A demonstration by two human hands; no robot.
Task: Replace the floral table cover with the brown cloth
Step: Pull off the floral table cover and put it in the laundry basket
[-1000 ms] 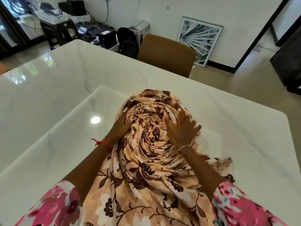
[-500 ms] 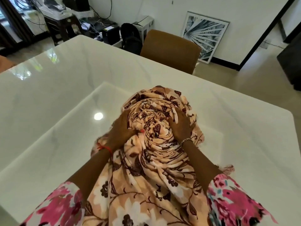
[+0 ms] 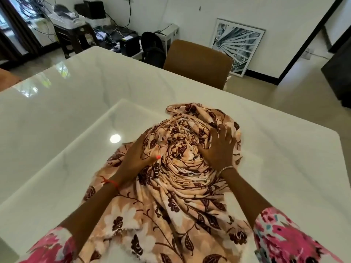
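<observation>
The floral table cover (image 3: 182, 186), peach with dark brown leaves, lies bunched in a twisted swirl on the glossy white table (image 3: 76, 111); its loose end trails toward me over the near edge. My left hand (image 3: 135, 158) cups the left side of the swirl, thumb laid across the folds and fingertips hidden in the cloth. My right hand (image 3: 218, 147) presses flat on the right side with fingers spread. No brown cloth shows in this view.
A brown chair (image 3: 197, 63) stands at the table's far edge. Behind it are a black bag (image 3: 152, 46), a low stand with cables and devices (image 3: 106, 33), and a framed picture (image 3: 237, 44) leaning on the wall. Open floor lies to the right.
Both hands have turned around the swirl, gathering the cover into a tighter bundle. My right hand shifted to the right side and spread flat; my left slid lower left.
</observation>
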